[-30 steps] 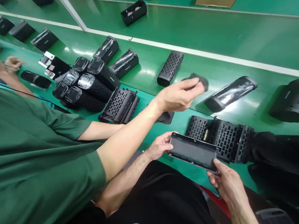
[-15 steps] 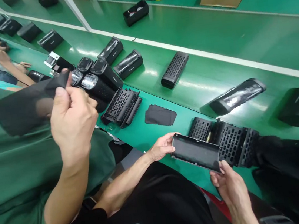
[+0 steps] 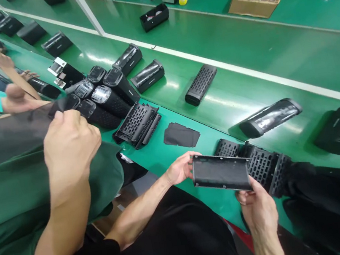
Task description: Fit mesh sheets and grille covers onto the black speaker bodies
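Right hand (image 3: 260, 207) on edge of shell (image 3: 220, 172)

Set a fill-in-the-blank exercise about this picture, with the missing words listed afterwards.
The left hand and right hand hold a panel coloured ____. Of the two, the ____ hand is nearer the dark sheets. The bench under those sheets is ____. The long stripe beyond them is ____.
Missing words: black; left; green; white.

The shallow black rectangular plastic-looking panel (image 3: 221, 173) looks smooth, with a dull sheen. The thin black notched sheets (image 3: 181, 134) are matt and cloth-like. The slotted black plastic-looking shells (image 3: 137, 124) are matt, while the long black rounded case (image 3: 270, 117) has a glossy, wrinkled, film-like face. The green desk (image 3: 158, 155) looks smooth; the brown divided box (image 3: 251, 8) resembles matt cardboard.
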A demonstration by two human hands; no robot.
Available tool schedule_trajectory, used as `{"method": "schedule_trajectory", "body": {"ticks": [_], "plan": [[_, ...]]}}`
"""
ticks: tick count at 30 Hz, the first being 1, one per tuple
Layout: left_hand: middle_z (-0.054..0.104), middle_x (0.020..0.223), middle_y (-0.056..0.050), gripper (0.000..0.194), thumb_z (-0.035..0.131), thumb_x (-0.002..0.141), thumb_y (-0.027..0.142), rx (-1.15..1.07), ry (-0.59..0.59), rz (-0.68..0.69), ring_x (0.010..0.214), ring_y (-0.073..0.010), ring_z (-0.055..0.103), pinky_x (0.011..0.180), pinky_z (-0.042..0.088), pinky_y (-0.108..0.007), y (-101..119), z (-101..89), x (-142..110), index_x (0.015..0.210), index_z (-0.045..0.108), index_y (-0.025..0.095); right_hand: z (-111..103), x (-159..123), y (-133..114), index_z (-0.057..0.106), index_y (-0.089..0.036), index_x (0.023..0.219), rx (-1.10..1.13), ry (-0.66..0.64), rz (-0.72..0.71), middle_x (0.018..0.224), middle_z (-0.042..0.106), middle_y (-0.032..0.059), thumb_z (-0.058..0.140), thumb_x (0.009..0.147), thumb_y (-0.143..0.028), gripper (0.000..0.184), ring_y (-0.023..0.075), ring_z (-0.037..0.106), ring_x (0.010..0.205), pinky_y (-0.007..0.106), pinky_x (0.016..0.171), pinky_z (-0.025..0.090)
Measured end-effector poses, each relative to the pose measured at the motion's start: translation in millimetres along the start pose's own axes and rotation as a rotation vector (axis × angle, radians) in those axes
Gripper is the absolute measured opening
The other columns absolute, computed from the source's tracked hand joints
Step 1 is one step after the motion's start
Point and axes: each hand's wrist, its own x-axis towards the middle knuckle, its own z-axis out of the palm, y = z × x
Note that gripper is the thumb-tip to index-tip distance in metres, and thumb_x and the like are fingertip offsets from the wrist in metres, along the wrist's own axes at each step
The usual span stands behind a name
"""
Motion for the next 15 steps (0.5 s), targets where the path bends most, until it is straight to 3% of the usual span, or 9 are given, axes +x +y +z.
{"method": "schedule_trajectory", "body": {"ticks": [2, 3, 7, 9, 10, 12, 14, 15], "plan": [[0.072, 0.088, -0.004, 0.054, 0.028, 0.11, 0.048, 0.096, 0.01, -0.076, 0.073, -0.0196, 0.073, 0.069, 0.056, -0.034, 14, 1.7, 4, 0.116, 0.073, 0.017, 3, 7, -13, 0.079, -0.014, 0.107, -0.06, -0.059, 0.024, 0.053, 0.048, -0.0067, 0.082, 0.077, -0.044, 0.043, 0.0093, 0.039, 0.047, 0.024, 0.047, 0.03], [0.072, 0.082, -0.003, 0.059, 0.026, 0.111, 0.048, 0.136, 0.001, -0.093, 0.073, -0.0197, 0.073, 0.07, 0.056, -0.035, 21, 4.1, 8, 0.109, 0.075, 0.015, 7, 11, -19, 0.08, -0.014, 0.106, -0.092, -0.097, 0.043, 0.051, 0.046, -0.0071, 0.081, 0.076, -0.045, 0.043, 0.009, 0.036, 0.045, 0.024, 0.046, 0.027], [0.071, 0.075, -0.002, 0.061, 0.032, 0.11, 0.051, 0.153, -0.122, -0.125, 0.085, -0.0239, 0.078, 0.078, 0.058, -0.039, 37, 21.5, 23, 0.098, 0.077, 0.013, 32, 27, -40, 0.081, -0.013, 0.1, -0.289, -0.282, 0.096, 0.048, 0.042, -0.0071, 0.08, 0.072, -0.054, 0.05, 0.0087, 0.029, 0.042, 0.025, 0.043, 0.019], [0.074, 0.082, -0.005, 0.062, 0.035, 0.106, 0.058, 0.088, -0.234, -0.18, 0.091, -0.0287, 0.078, 0.077, 0.059, -0.044, 43, 29.4, 26, 0.1, 0.077, 0.014, 45, 47, -51, 0.08, -0.013, 0.104, -0.415, -0.391, 0.11, 0.049, 0.045, -0.0058, 0.077, 0.073, -0.062, 0.058, 0.0103, 0.033, 0.042, 0.025, 0.043, 0.021], [0.075, 0.086, -0.007, 0.065, 0.032, 0.105, 0.061, 0.047, -0.285, -0.22, 0.092, -0.0301, 0.078, 0.077, 0.059, -0.046, 46, 32.0, 27, 0.103, 0.077, 0.014, 50, 62, -59, 0.079, -0.013, 0.105, -0.475, -0.384, 0.086, 0.053, 0.05, -0.0036, 0.076, 0.072, -0.066, 0.063, 0.0116, 0.038, 0.043, 0.025, 0.042, 0.025], [0.076, 0.09, -0.008, 0.077, 0.017, 0.106, 0.061, -0.039, -0.319, -0.298, 0.09, -0.0296, 0.078, 0.076, 0.058, -0.047, 55, 33.8, 28, 0.11, 0.075, 0.012, 55, 101, -81, 0.076, -0.013, 0.102, -0.572, -0.183, -0.044, 0.067, 0.064, 0.0043, 0.072, 0.07, -0.073, 0.068, 0.0156, 0.053, 0.05, 0.027, 0.044, 0.037], [0.074, 0.09, -0.007, 0.089, -0.002, 0.106, 0.056, -0.124, -0.251, -0.328, 0.091, -0.0266, 0.077, 0.078, 0.056, -0.045, 65, 32.0, 29, 0.114, 0.073, 0.009, 56, 145, -109, 0.071, -0.014, 0.101, -0.635, 0.163, -0.23, 0.084, 0.071, 0.0131, 0.066, 0.072, -0.072, 0.065, 0.0208, 0.065, 0.063, 0.031, 0.052, 0.047], [0.074, 0.091, -0.006, 0.093, -0.007, 0.105, 0.056, -0.164, -0.212, -0.332, 0.091, -0.0256, 0.077, 0.078, 0.056, -0.044, 70, 30.1, 31, 0.115, 0.072, 0.008, 57, 166, -122, 0.069, -0.014, 0.105, -0.664, 0.27, -0.28, 0.091, 0.07, 0.0164, 0.059, 0.077, -0.069, 0.062, 0.0236, 0.068, 0.069, 0.033, 0.054, 0.048]]}}
